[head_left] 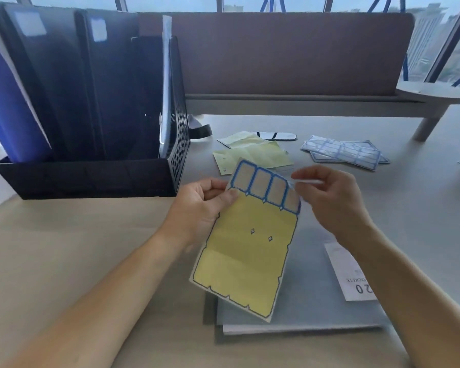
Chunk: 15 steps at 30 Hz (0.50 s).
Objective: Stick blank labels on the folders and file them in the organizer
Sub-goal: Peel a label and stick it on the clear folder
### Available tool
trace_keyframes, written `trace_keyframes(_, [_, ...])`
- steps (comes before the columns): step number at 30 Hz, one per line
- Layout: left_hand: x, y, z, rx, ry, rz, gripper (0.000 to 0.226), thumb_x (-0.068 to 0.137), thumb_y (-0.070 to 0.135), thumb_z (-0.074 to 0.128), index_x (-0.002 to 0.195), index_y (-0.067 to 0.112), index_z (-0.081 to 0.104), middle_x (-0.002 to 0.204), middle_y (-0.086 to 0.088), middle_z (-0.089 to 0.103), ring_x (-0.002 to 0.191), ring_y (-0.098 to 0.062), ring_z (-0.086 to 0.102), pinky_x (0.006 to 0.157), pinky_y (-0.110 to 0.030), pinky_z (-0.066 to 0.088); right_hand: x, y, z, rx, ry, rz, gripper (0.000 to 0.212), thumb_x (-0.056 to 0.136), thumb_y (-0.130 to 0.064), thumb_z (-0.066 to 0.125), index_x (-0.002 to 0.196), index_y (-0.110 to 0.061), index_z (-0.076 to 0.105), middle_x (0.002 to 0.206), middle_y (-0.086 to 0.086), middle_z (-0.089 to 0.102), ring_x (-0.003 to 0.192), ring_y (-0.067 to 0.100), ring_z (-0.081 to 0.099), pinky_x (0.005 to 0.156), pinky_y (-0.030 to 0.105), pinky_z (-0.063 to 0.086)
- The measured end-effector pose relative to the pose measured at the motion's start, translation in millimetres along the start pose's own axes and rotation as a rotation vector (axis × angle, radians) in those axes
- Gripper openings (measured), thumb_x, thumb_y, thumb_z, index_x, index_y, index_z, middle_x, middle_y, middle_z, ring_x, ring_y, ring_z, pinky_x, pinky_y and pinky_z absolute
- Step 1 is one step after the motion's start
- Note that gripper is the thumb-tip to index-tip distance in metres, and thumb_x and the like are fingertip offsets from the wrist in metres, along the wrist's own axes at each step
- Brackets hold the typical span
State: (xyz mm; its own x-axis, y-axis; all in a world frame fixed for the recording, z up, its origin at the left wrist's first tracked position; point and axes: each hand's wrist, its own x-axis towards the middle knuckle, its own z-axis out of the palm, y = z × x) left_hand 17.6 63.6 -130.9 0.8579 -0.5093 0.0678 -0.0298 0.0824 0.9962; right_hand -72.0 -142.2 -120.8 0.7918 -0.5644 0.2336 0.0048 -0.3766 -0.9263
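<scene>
Label sheet: the label sheet is held up over the counter, between the two hands. Its yellow backing is bare except for a row of four blue-bordered labels along the top.
End label: the end label, at the right of that row, is the one being worked. A pale strip shows at the fingertips there, which looks like its lifted edge, though blur keeps me from being sure.
Left hand: the left hand pinches the sheet's left edge near the top, thumb on the face and fingers curled behind.
Right hand: the right hand has curled fingers pinching at the sheet's top right corner, on that label.
Grey folder: the grey folder lies flat under the sheet, toward the counter's near edge and right of centre. No label shows on its visible cover.
Organizer: the black organizer stands at the far left of the counter. The dark folders upright in it already carry pale labels.
Other paper: spent yellow backings lie mid-counter, fresh label sheets lie toward the far right, and a white slip sits on the grey folder's right side.
Step in hand: peeling a label, I judge, for the flat folder.
Next move: it calls for freeing the label without curling it and pressing it square onto the folder's cover. Then the folder goes upright into a free slot.
</scene>
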Motion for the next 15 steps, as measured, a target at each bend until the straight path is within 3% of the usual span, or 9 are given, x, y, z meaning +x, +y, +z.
trace_keyframes(1, [-0.5, -0.4, 2.8, -0.033, 0.005, -0.016, 0.007, 0.085, 0.006, 0.069, 0.092, 0.004, 0.068, 0.079, -0.007, 0.076, 0.067, -0.015, 0.07, 0.062, -0.023, 0.056, -2.0, -1.0, 0.5, -0.168, 0.064, -0.171, 0.025, 0.087, -0.005, 0.067, 0.084, -0.029, 0.072, 0.094, -0.002, 0.07, 0.07, -0.001, 0.057, 0.069, 0.021, 0.045])
trace_keyframes(3, [-0.9, -1.7, 6.0, -0.059, 0.01, -0.027, 0.005, 0.086, 0.003, 0.068, 0.089, 0.001, 0.064, 0.06, 0.004, 0.068, 0.045, -0.002, 0.058, 0.045, -0.009, 0.042, -7.9, -4.0, 2.5, -0.322, 0.105, -0.469, 0.019, 0.085, -0.008, 0.068, 0.092, -0.026, 0.074, 0.102, -0.006, 0.064, 0.088, -0.004, 0.057, 0.08, 0.013, 0.042])
trace_keyframes(5, [-0.7, -3.4, 7.5, -0.043, -0.005, -0.029, 0.005, 0.086, 0.005, 0.068, 0.087, 0.002, 0.065, 0.056, 0.008, 0.065, 0.041, 0.002, 0.053, 0.045, -0.007, 0.038, -17.1, -4.6, 9.7, -0.337, 0.046, -0.599, 0.016, 0.085, -0.014, 0.068, 0.097, -0.02, 0.076, 0.104, -0.004, 0.062, 0.097, 0.003, 0.058, 0.085, 0.013, 0.042])
trace_keyframes(8, [-3.5, -2.6, 9.7, -0.078, -0.016, -0.039, 0.003, 0.083, 0.006, 0.07, 0.083, 0.003, 0.069, 0.062, 0.001, 0.069, 0.048, -0.005, 0.059, 0.049, -0.011, 0.044, -29.6, -4.9, 24.5, -0.429, -0.014, -0.63, 0.024, 0.085, -0.025, 0.066, 0.106, -0.02, 0.076, 0.107, -0.004, 0.062, 0.103, 0.015, 0.057, 0.088, 0.027, 0.046])
trace_keyframes(10, [-5.4, -2.4, 11.6, -0.111, -0.041, -0.049, 0.012, 0.074, 0.014, 0.074, 0.08, 0.004, 0.075, 0.076, -0.013, 0.071, 0.066, -0.022, 0.062, 0.067, -0.026, 0.05, -33.7, -3.1, 29.7, -0.47, -0.028, -0.614, 0.028, 0.087, -0.031, 0.062, 0.109, -0.021, 0.075, 0.109, -0.004, 0.062, 0.105, 0.016, 0.055, 0.09, 0.034, 0.046])
trace_keyframes(12, [-8.3, -1.2, 13.7, -0.118, -0.057, -0.05, 0.019, 0.074, 0.018, 0.074, 0.085, 0.003, 0.078, 0.087, -0.024, 0.068, 0.078, -0.031, 0.057, 0.08, -0.041, 0.044, -35.9, -1.8, 31.9, -0.464, -0.046, -0.595, 0.03, 0.087, -0.033, 0.058, 0.11, -0.022, 0.075, 0.11, -0.004, 0.061, 0.104, 0.017, 0.056, 0.09, 0.036, 0.047])
trace_keyframes(15, [-10.4, -2.1, 13.2, -0.045, -0.049, 0.004, 0.013, 0.085, 0.01, 0.068, 0.089, 0.003, 0.077, 0.084, -0.019, 0.073, 0.074, -0.026, 0.062, 0.077, -0.036, 0.048, -37.0, -3.2, 33.9, -0.406, -0.026, -0.58, 0.024, 0.086, -0.026, 0.064, 0.107, -0.019, 0.075, 0.104, -0.005, 0.063, 0.097, 0.017, 0.061, 0.087, 0.031, 0.048])
